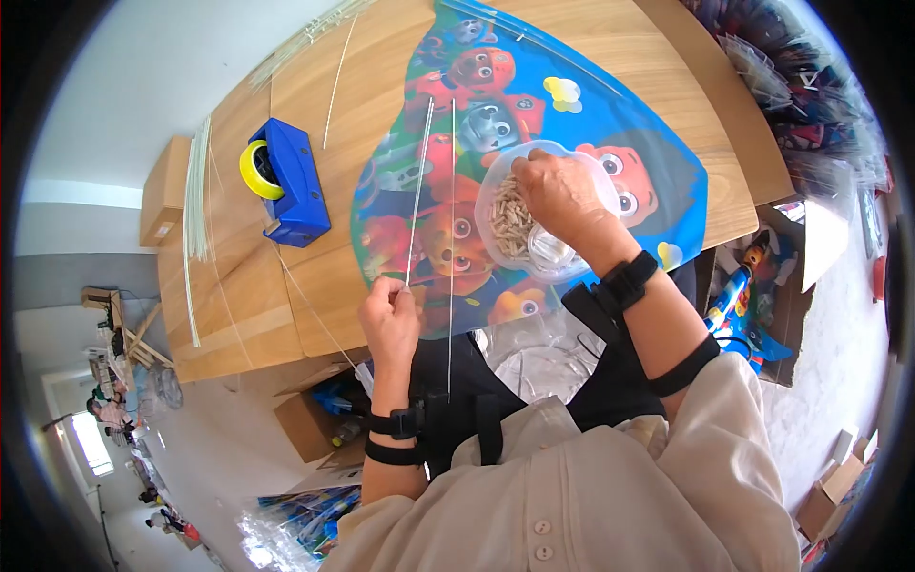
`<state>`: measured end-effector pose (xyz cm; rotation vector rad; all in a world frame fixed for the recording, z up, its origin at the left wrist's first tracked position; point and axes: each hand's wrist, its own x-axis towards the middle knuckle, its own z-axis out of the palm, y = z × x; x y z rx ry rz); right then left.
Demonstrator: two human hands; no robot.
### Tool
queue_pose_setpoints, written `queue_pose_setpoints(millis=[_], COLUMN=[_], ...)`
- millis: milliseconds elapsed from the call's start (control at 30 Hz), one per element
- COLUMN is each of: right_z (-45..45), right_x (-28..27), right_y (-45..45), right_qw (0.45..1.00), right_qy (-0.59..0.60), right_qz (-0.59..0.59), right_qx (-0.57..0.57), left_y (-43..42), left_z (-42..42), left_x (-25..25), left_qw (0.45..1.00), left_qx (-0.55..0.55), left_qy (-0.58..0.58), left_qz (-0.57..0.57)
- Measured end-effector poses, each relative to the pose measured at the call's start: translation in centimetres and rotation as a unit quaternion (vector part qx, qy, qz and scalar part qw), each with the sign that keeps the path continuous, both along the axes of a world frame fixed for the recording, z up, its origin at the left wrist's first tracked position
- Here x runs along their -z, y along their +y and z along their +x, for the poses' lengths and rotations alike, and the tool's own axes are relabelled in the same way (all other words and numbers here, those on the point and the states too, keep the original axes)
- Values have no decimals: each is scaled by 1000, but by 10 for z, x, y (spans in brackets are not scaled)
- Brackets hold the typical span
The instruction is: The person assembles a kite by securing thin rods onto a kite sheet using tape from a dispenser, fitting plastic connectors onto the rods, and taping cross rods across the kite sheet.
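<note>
My left hand (393,310) is closed around the lower end of thin white rods (419,195), which point up across the kite. My right hand (562,195) reaches over a clear plastic tub (484,195), its fingertips pinched together near the far rim; whatever they hold is hidden. Small beige tube-like pieces (512,221) fill the tub's left side, and a white round item (551,250) sits at its near side. Beneath lies a blue kite sheet (681,176) printed with cartoon dogs. Another thin rod (453,238) runs over it, right of my left hand.
A blue tape dispenser (297,181) with yellow tape stands on the wooden table (362,57). Long white rods (198,200) lie along the left edge. An open cardboard box (796,319) sits below right, another box (310,419) below left. Wrapped goods (801,86) are piled at upper right.
</note>
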<state>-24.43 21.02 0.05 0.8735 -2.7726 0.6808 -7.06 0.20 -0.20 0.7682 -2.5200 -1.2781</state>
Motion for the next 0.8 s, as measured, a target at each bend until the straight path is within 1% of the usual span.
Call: queue_pose_setpoints(millis=[33, 67, 133, 267, 333, 367, 400, 433, 467, 500, 533, 567, 600, 667, 700, 733, 800], right_z=[0, 0, 1, -2, 0, 0, 0, 0, 1, 3, 4, 2, 3, 4, 7, 9, 12], right_x=[1, 1, -5, 0, -8, -13, -19, -24, -29, -33, -36, -30, -27, -23, -25, -24, -23], right_y=[0, 1, 2, 6, 10, 12, 14, 17, 20, 22, 24, 29, 30, 33, 34, 35, 35], right_qw=[1000, 1000, 1000, 1000, 991, 991, 947, 862, 863, 752, 615, 543, 543, 422, 409, 408, 337], right_qy=[4, 5, -11, -22, -29, -26, -172, -311, -308, -393, -464, -497, -494, -526, -526, -524, -531], right_qz=[2, 1, 10, -10, -130, -130, -268, -394, -395, -521, -630, -674, -676, -738, -746, -748, -776], right_qx=[-2, -1, -9, 12, 26, 27, 48, 67, 70, 88, 102, 66, 67, 27, 13, 14, -41], left_y=[1, 0, -1, -6, -10, -11, -9, -6, -1, 6, 11, 12, 13, 16, 17, 20, 24], left_z=[1, 2, 3, 8, 11, 14, 16, 19, 21, 25, 30, 36, 43, 55, 60, 64, 70], left_x=[-4, -6, -9, -4, -1, -1, -8, -16, -26, -39, -49, -53, -58, -67, -70, -73, -77], left_qw=[995, 995, 986, 987, 999, 999, 999, 998, 998, 997, 995, 994, 994, 993, 993, 992, 989], left_qx=[-23, -22, -44, -55, -22, -21, -9, 4, 8, 24, 40, 56, 60, 83, 97, 100, 129], left_qy=[-13, -12, -8, -11, 29, 32, 36, 41, 43, 50, 57, 76, 76, 69, 65, 66, 67], left_qz=[99, 98, 159, 153, 30, 30, 35, 40, 40, 56, 71, 50, 50, 39, 28, 27, -12])
